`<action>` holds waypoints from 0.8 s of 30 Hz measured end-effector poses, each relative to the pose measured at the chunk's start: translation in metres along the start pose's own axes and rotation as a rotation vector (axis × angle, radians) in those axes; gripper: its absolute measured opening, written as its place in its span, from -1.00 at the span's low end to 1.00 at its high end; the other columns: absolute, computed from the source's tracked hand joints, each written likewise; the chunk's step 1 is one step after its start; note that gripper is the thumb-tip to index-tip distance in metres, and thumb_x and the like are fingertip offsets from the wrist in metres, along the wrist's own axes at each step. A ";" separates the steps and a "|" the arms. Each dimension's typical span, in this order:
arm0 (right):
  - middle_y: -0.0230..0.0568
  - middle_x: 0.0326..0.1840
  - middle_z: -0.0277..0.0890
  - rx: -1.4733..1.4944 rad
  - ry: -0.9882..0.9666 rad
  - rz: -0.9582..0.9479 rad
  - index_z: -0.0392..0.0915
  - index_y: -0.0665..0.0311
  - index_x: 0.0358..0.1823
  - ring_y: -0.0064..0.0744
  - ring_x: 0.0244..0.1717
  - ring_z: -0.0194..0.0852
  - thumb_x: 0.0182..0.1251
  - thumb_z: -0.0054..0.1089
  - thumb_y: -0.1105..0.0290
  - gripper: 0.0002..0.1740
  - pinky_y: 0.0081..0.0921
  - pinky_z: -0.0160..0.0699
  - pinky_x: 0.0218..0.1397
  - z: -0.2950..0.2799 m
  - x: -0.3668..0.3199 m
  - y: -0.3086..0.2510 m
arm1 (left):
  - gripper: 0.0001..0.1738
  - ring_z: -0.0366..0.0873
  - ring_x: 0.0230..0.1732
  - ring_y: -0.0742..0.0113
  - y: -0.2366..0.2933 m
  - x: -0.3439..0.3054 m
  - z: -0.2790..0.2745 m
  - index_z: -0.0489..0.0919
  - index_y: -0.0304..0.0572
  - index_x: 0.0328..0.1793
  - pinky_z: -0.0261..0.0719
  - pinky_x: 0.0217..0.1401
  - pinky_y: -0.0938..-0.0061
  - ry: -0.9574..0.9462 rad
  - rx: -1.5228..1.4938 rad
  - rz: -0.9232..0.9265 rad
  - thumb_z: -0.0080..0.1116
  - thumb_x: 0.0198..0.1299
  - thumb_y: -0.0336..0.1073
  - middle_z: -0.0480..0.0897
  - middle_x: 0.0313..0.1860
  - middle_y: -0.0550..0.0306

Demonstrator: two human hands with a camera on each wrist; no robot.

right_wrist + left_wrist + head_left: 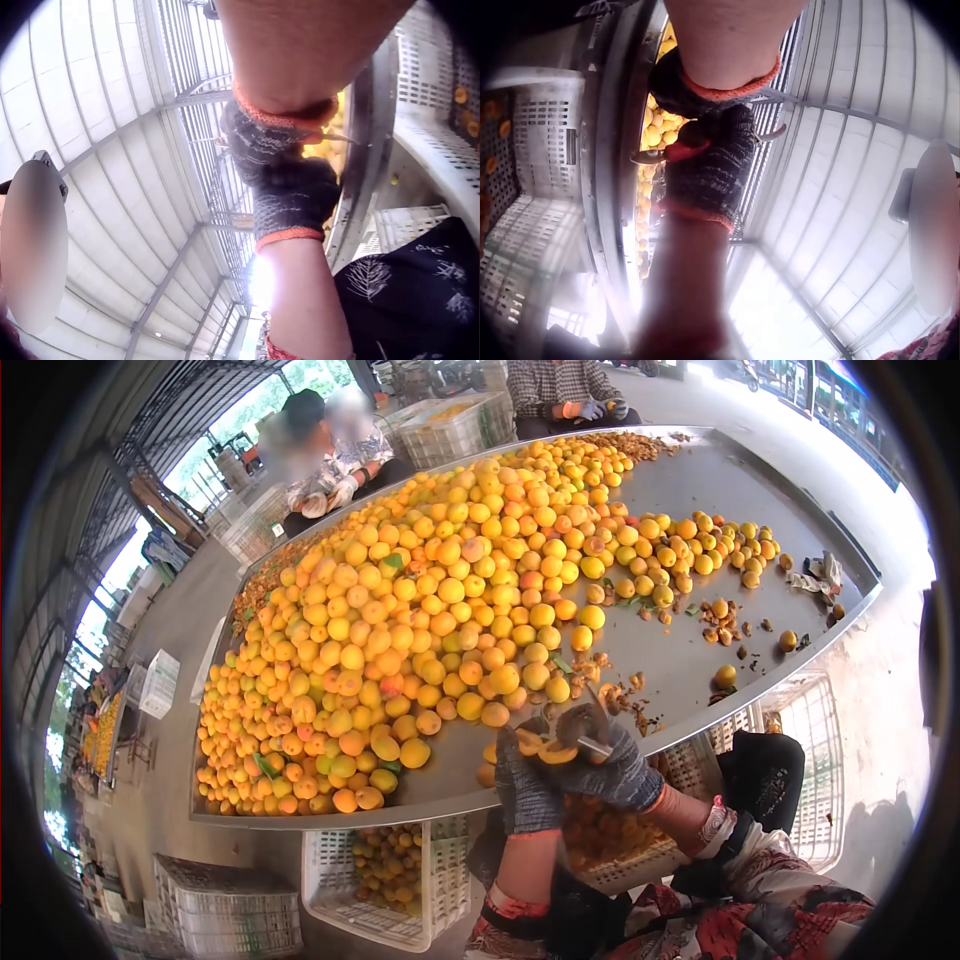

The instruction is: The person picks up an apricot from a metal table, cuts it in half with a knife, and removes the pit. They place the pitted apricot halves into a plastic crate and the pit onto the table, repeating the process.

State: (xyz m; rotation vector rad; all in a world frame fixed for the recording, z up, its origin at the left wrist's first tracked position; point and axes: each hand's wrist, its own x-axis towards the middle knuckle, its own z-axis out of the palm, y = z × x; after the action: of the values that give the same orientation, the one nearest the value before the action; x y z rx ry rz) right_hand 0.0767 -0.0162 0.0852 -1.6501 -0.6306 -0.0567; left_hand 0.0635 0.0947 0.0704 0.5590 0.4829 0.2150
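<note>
My left hand [527, 792], in a dark knitted glove, pinches a split orange fruit [556, 754] in the head view. Close against it, my gloved right hand [625, 768] grips a small tool with a metal blade [595, 746]. The left wrist view shows the tool's red handle [685, 151] in the curled right hand [714, 169], just below my left hand [697, 96]. The right wrist view has my right hand [256, 146] above the left [296, 206]; the fruit is hidden there. Both hands are at the near edge of a metal table [700, 705] heaped with whole apricots [400, 610].
White crates [440, 880] stand below the table edge, one with fruit in it; another crate [815, 780] is at the right. Fruit scraps [722, 622] and a crumpled cloth [822, 574] lie on the table's right part. Two people sit across the table.
</note>
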 end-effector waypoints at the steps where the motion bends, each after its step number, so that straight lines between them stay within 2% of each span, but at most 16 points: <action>1: -0.20 -0.18 0.38 0.136 -0.007 0.055 0.36 0.24 -0.05 -0.28 -0.11 0.37 -0.15 0.35 0.45 -0.45 -0.40 0.38 -0.04 -0.003 -0.002 -0.003 | -0.59 0.46 -0.30 0.30 -0.001 0.000 -0.002 0.45 -0.20 -0.13 0.50 -0.31 0.46 -0.025 0.031 0.016 -0.03 0.16 0.02 0.49 -0.27 0.16; 2: -0.20 -0.18 0.38 0.132 -0.003 0.054 0.36 0.24 -0.05 -0.28 -0.11 0.37 -0.15 0.35 0.45 -0.45 -0.40 0.38 -0.04 -0.008 -0.008 -0.001 | -0.59 0.46 -0.30 0.30 -0.001 0.001 -0.004 0.45 -0.20 -0.13 0.50 -0.31 0.46 -0.030 0.030 0.012 -0.03 0.16 0.02 0.49 -0.27 0.16; 4: -0.27 0.00 0.36 -0.057 -0.018 0.137 0.29 0.30 0.04 -0.45 0.02 0.33 -0.15 0.38 0.44 -0.35 -0.44 0.34 0.10 -0.019 -0.022 0.006 | -0.55 0.43 -0.21 0.30 0.001 0.007 -0.019 0.41 -0.25 -0.09 0.47 -0.14 0.48 0.015 -0.043 -0.125 -0.04 0.18 0.03 0.44 -0.26 0.10; 5: -0.27 0.02 0.35 0.370 0.088 0.402 0.27 0.32 0.06 -0.44 0.04 0.32 -0.14 0.34 0.47 -0.35 -0.45 0.32 0.12 -0.028 -0.022 -0.023 | -0.55 0.44 -0.31 0.41 0.008 0.009 -0.035 0.42 -0.26 -0.03 0.45 -0.22 0.60 -0.235 0.019 -0.180 -0.02 0.18 -0.02 0.48 -0.37 0.17; 6: -0.27 0.02 0.35 0.368 0.096 0.397 0.27 0.32 0.06 -0.44 0.04 0.32 -0.14 0.34 0.47 -0.35 -0.45 0.32 0.12 -0.031 -0.024 -0.022 | -0.55 0.44 -0.31 0.41 0.006 0.010 -0.039 0.42 -0.26 -0.03 0.45 -0.22 0.60 -0.243 0.023 -0.184 -0.02 0.18 -0.02 0.48 -0.37 0.17; 8: -0.27 0.01 0.35 0.225 0.169 0.283 0.26 0.32 0.07 -0.44 0.03 0.32 -0.17 0.35 0.48 -0.32 -0.46 0.30 0.13 -0.042 -0.031 -0.018 | -0.71 0.48 -0.38 0.37 0.011 -0.008 -0.025 0.47 -0.17 -0.07 0.46 -0.32 0.46 -0.511 1.036 0.284 -0.02 0.18 -0.17 0.53 -0.44 0.18; 9: -0.26 0.01 0.35 -0.073 0.109 0.226 0.24 0.33 0.10 -0.43 0.04 0.31 -0.18 0.39 0.47 -0.27 -0.46 0.28 0.15 -0.050 -0.031 -0.020 | -0.75 0.50 -0.26 0.34 0.019 -0.020 -0.014 0.47 -0.22 -0.03 0.47 -0.19 0.47 -0.579 0.954 0.028 -0.07 0.17 -0.38 0.55 -0.27 0.10; 10: -0.26 0.01 0.35 -0.078 0.117 0.225 0.24 0.33 0.10 -0.43 0.04 0.31 -0.18 0.39 0.47 -0.27 -0.46 0.28 0.15 -0.055 -0.033 -0.018 | -0.75 0.50 -0.26 0.34 0.015 -0.020 -0.017 0.47 -0.22 -0.03 0.47 -0.19 0.47 -0.589 0.953 0.026 -0.07 0.17 -0.38 0.55 -0.27 0.10; 12: -0.27 -0.01 0.35 -0.064 0.043 0.036 0.24 0.33 0.08 -0.42 0.02 0.32 -0.16 0.40 0.46 -0.29 -0.46 0.28 0.13 -0.064 -0.039 -0.013 | -0.59 0.44 -0.06 0.51 0.004 -0.021 -0.032 0.33 -0.38 0.16 0.43 -0.05 0.68 -0.771 0.804 -0.037 -0.06 0.25 -0.29 0.52 -0.05 0.07; 13: -0.24 -0.11 0.38 0.001 0.105 0.094 0.35 0.24 0.00 -0.31 -0.05 0.37 -0.11 0.37 0.35 -0.42 -0.45 0.33 0.05 -0.059 -0.035 -0.032 | -0.59 0.44 -0.06 0.51 0.003 -0.023 -0.028 0.33 -0.38 0.16 0.43 -0.05 0.68 -0.772 0.804 -0.038 -0.06 0.25 -0.29 0.52 -0.05 0.07; 14: -0.24 -0.11 0.38 0.002 0.105 0.093 0.35 0.24 0.00 -0.31 -0.05 0.37 -0.11 0.37 0.35 -0.42 -0.45 0.33 0.05 -0.058 -0.036 -0.027 | -0.57 0.43 -0.02 0.49 0.003 -0.024 -0.021 0.31 -0.39 0.18 0.40 0.00 0.66 -0.746 0.721 -0.053 -0.04 0.23 -0.31 0.49 0.00 0.07; 16: -0.24 -0.10 0.39 -0.206 0.071 0.029 0.38 0.24 -0.03 -0.26 -0.03 0.36 -0.10 0.36 0.41 -0.47 -0.42 0.33 0.04 -0.054 -0.038 -0.012 | -0.53 0.39 0.05 0.44 0.003 -0.027 -0.007 0.28 -0.40 0.21 0.34 0.10 0.63 -0.690 0.559 -0.084 0.01 0.20 -0.34 0.44 0.08 0.07; 18: -0.23 -0.10 0.40 -0.228 0.026 -0.056 0.36 0.24 -0.01 -0.23 -0.04 0.37 -0.07 0.34 0.46 -0.48 -0.41 0.35 0.03 -0.050 -0.036 -0.013 | -0.54 0.38 0.06 0.43 -0.003 -0.028 -0.002 0.29 -0.37 0.20 0.35 0.09 0.62 -0.660 0.646 -0.022 0.00 0.21 -0.33 0.42 0.10 0.06; 20: -0.23 -0.09 0.39 -0.372 -0.003 -0.249 0.39 0.25 -0.03 -0.32 -0.07 0.39 -0.06 0.31 0.51 -0.51 -0.47 0.38 -0.03 -0.047 -0.033 -0.007 | -0.55 0.38 0.06 0.42 -0.003 -0.026 -0.001 0.30 -0.35 0.20 0.36 0.07 0.61 -0.623 0.730 0.038 -0.01 0.21 -0.31 0.40 0.12 0.05; 21: -0.27 -0.20 0.44 0.075 0.035 0.070 0.44 0.27 -0.10 -0.43 -0.19 0.43 0.06 0.22 0.44 -0.67 -0.54 0.43 -0.15 -0.038 -0.034 -0.014 | -0.53 0.38 0.05 0.42 -0.002 -0.025 -0.001 0.28 -0.33 0.21 0.37 0.06 0.60 -0.595 0.625 0.029 -0.01 0.21 -0.28 0.40 0.10 0.07; 24: -0.32 -0.36 0.47 0.017 0.138 0.143 0.41 0.28 -0.07 -0.52 -0.35 0.45 0.18 0.12 0.29 -0.67 -0.60 0.44 -0.29 -0.045 -0.030 -0.012 | -0.46 0.37 0.01 0.39 0.002 -0.020 -0.001 0.23 -0.28 0.24 0.40 0.03 0.55 -0.513 0.313 0.000 0.00 0.19 -0.17 0.40 0.05 0.12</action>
State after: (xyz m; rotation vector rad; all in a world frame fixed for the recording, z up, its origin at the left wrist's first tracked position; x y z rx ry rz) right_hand 0.0601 -0.0682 0.0926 -1.6547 -0.4065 -0.0606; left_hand 0.0450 0.0903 0.0783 0.8887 0.0150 -0.0105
